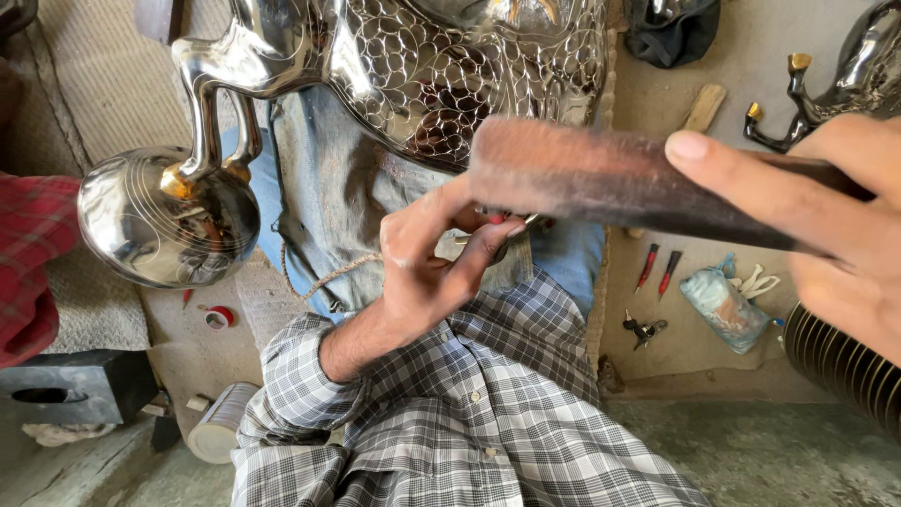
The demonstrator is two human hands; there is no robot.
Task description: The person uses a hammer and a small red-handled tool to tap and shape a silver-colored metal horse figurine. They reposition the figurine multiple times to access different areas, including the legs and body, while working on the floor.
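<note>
- The right hand (849, 211) is sitting closest to the camera, clenched round the dark handle of a long wooden mallet (619, 178); the thumb is lying along the top of the shaft
- The mallet's long axis is running from the right edge leftward and slightly up — its blunt reddish head is ending just above the left hand
- The left hand (427, 268) is reaching out from a checked sleeve (310, 376) over the lap, fingers pinched on a small metal punch (507, 230) with a red-marked end; only a short part is showing, so its exact tilt is hard to tell
- The punch is lying just below and a little left of the mallet head, so the left hand is the nearer one to it — the two tools are near but not touching
- Past the punch, the engraved silver animal figure (441, 66) is resting across the jeans, its scale-patterned body just beyond the tool tip
- Its polished round base (169, 221) is sitting off to the left, with two red-handled tools (657, 268) lying on the mat to the right
</note>
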